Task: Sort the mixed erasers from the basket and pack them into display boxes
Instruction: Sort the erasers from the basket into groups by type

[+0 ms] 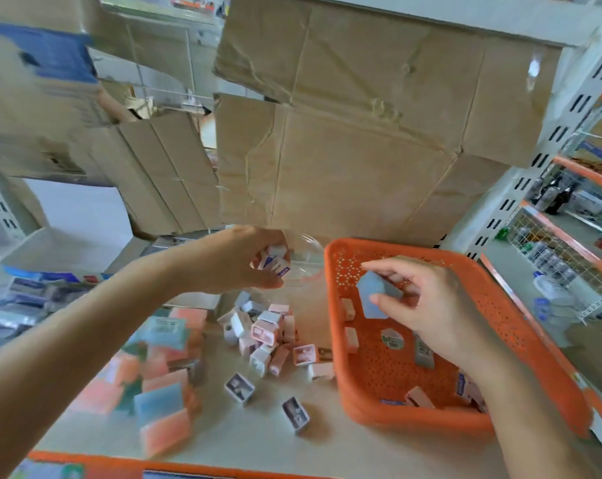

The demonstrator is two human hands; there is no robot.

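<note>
- Right now I read the right hand (427, 299) as pinching a blue house-shaped eraser (373, 295) between thumb and fingertips. It is held just above the floor of the orange basket (413, 247), near its far left corner.
- The eraser's long axis runs up and away from me, pointed end toward the basket's far rim. It sits at the fingertips, left of the palm.
- The left hand (237, 261) is curled round a few small pink-and-white erasers (275, 262) over the mouth of a clear tub (306, 257), just left of the basket.
- The matching blue and pink blocks (161, 361) lie blurred at the left of the table (327, 444), past the heap of small erasers (265, 337). So I judge the blue one must travel left over the basket wall. The left hand is nearer that pile, but it is full.
</note>
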